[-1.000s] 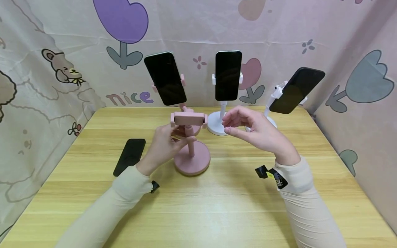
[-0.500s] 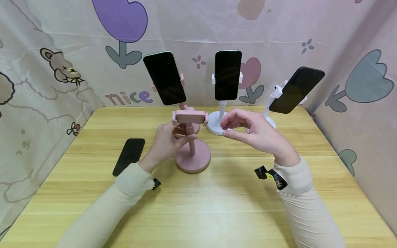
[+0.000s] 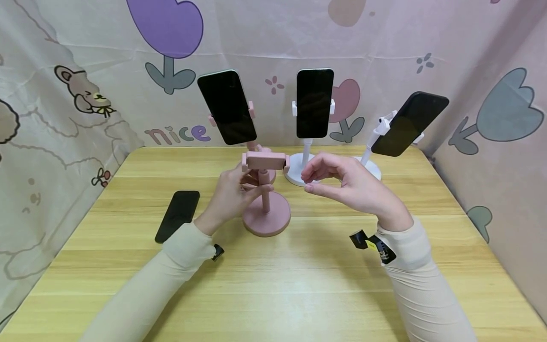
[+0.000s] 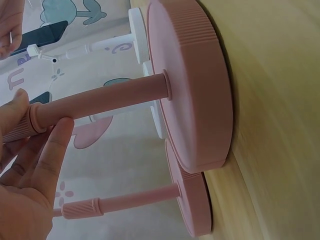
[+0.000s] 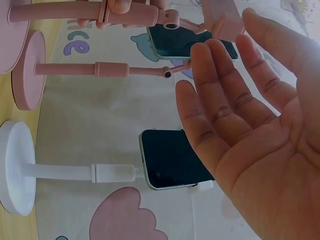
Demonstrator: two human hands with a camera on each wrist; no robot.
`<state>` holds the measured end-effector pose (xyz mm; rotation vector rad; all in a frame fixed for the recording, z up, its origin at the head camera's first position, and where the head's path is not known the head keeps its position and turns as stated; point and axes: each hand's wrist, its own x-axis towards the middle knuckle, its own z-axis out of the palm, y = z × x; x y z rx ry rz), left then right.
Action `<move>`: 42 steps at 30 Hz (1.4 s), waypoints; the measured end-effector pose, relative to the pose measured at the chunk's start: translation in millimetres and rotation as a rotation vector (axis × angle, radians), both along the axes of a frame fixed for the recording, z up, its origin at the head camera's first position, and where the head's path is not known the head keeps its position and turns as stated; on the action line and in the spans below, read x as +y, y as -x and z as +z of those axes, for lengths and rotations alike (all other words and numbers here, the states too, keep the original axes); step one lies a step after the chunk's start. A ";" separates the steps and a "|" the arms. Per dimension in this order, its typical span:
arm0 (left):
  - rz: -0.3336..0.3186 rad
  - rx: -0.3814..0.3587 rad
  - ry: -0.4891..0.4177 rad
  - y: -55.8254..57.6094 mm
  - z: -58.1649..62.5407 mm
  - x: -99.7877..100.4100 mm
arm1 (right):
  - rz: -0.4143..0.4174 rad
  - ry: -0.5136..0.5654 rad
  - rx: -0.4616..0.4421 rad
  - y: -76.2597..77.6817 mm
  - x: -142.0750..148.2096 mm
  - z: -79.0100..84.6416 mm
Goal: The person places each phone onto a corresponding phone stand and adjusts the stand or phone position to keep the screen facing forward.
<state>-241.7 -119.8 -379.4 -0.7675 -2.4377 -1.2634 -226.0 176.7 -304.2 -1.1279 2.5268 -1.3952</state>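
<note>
A pink phone stand point(image 3: 267, 221) stands upright at mid-table, its clamp point(image 3: 267, 161) holding no phone. My left hand point(image 3: 226, 197) grips its stem below the clamp, thumb and fingers round the ribbed collar, as the left wrist view shows; its round base point(image 4: 200, 90) rests on the wood. My right hand point(image 3: 352, 185) hovers to the right of that clamp, apart from it, fingers loosely bent with nothing between them. The right wrist view shows its bare palm point(image 5: 270, 150). To the left of the left hand a black phone point(image 3: 177, 216) lies flat on the table.
Behind the front stand, a second pink stand carries a tilted phone point(image 3: 227, 107). A white stand point(image 3: 295, 171) at the back holds an upright phone point(image 3: 315, 103). Another white stand point(image 3: 372, 168) at the right bears a slanted phone point(image 3: 409, 124). A patterned cloth point(image 3: 256, 38) hangs behind.
My left hand has shifted the pink stand slightly back and to the right. My right hand has drifted a little left and down. The phones have stayed where they were.
</note>
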 end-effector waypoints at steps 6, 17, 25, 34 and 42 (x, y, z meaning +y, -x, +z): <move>-0.003 -0.005 -0.013 1.1 -1.0 0.1 | 0.018 0.006 0.000 -3.1 -3.2 1.5; 0.031 -0.112 0.044 -0.9 3.8 0.3 | 0.084 -0.026 0.005 -8.8 -9.8 0.4; 0.012 -0.136 0.074 -3.5 4.8 -3.6 | 0.139 -0.037 0.015 -13.3 -18.5 -1.2; -0.025 -0.127 0.071 -10.0 5.4 -12.9 | 0.188 -0.050 0.076 -17.8 -31.5 -7.3; 0.021 -0.123 0.092 -17.6 5.0 -27.9 | 0.256 -0.059 0.099 -21.2 -51.6 -17.5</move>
